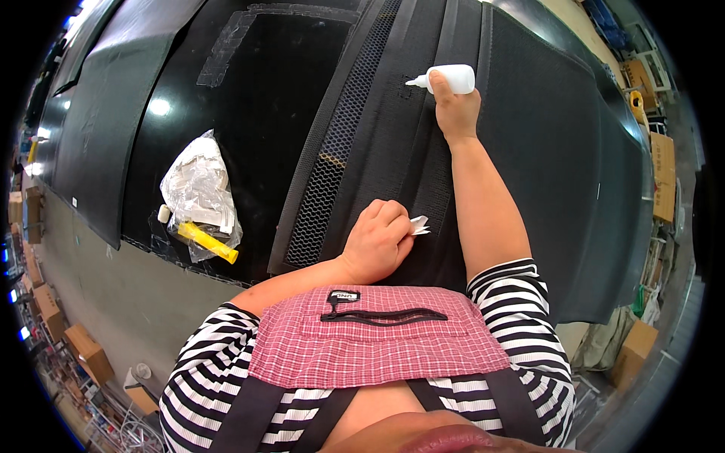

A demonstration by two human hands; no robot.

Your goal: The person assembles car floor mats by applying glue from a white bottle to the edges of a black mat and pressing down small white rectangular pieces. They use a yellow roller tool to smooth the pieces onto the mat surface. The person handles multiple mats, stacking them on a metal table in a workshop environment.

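Your right hand (455, 106) is clamped around the white glue bottle (451, 78), nozzle on the black panel (393, 143) toward its far edge. Your left hand (377, 240) pinches a white scrap (419, 225) near the front edge. Risk: oversqueezing likely floods the seam.

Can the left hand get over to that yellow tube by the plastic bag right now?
Probably yes. The left hand pinches a small white scrap, so it isn't free, but nothing tall stands between it and the yellow tube beside the plastic bag; only flat black sheet lies between.
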